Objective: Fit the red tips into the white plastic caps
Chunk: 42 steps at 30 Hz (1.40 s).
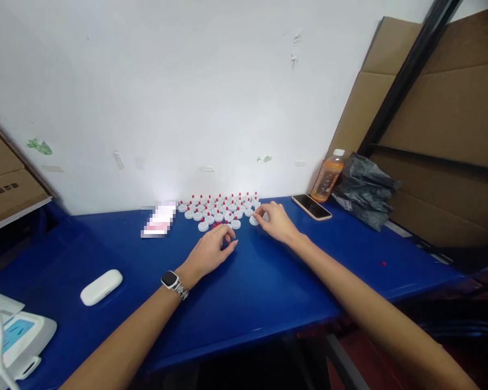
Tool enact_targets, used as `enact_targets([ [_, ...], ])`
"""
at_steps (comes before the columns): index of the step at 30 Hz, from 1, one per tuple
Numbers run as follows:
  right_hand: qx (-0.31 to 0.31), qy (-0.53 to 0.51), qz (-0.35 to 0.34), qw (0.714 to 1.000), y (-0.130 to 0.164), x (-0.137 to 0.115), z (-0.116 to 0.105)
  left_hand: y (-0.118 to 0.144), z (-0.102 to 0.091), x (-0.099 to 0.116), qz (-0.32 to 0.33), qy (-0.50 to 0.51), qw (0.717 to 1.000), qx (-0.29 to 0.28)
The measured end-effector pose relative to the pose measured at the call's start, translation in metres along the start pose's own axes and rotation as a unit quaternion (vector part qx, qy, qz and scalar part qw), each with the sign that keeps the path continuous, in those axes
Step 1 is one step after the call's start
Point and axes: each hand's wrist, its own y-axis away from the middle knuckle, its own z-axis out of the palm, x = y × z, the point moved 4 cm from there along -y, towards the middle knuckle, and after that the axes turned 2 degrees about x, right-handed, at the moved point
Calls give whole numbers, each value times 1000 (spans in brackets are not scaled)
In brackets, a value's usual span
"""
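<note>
Several round white caps (218,216) with red tips stand in rows against the wall at the back of the blue table (244,292). My left hand (211,249), with a watch (170,279) on its wrist, hovers just in front of them. Its fingers are loosely bent, thumb apart from the forefinger, and nothing shows between them. A few loose red tips (216,223) lie by its knuckles, partly hidden. At the right end of the group, my right hand (275,219) has its thumb and fingers closed on a white cap (252,221), which they partly cover.
A phone (311,207), an orange drink bottle (327,176) and a black plastic bag (366,187) lie or stand at the right. On the left are a lit, blurred screen (159,219), a white oval case (101,287) and a power strip (20,341). Cardboard (455,103) leans at right.
</note>
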Motion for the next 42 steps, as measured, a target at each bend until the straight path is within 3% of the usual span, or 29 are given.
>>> enact_targets([
  [4, 31, -127, -6, 991, 15, -31, -9, 3, -3, 4, -18, 7, 999, 46],
  [8, -3, -237, -45, 971, 27, -65, -1, 7, -1, 12, 3, 37, 999, -24],
  [12, -3, -254, -67, 965, 22, -78, 8, 15, -15, 3, -14, 22, 998, -52],
  [15, 2, -195, -102, 975, 7, -81, 14, 26, -33, -12, -56, -14, 996, -62],
  [19, -50, -13, -156, 986, -19, -84, 31, 35, -46, -28, -101, -52, 989, -91],
  [23, -123, 124, -218, 960, -38, -93, 53, 36, -46, -36, -116, -88, 986, -84],
  [27, -154, 196, -262, 932, -46, -102, 68, 35, -42, -38, -114, -99, 985, -83],
  [36, -180, 196, -255, 930, -50, -101, 82, 37, -42, -39, -113, -89, 986, -85],
  [42, -134, 66, -208, 967, -49, -95, 65, 37, -45, -38, -135, -51, 986, -90],
])
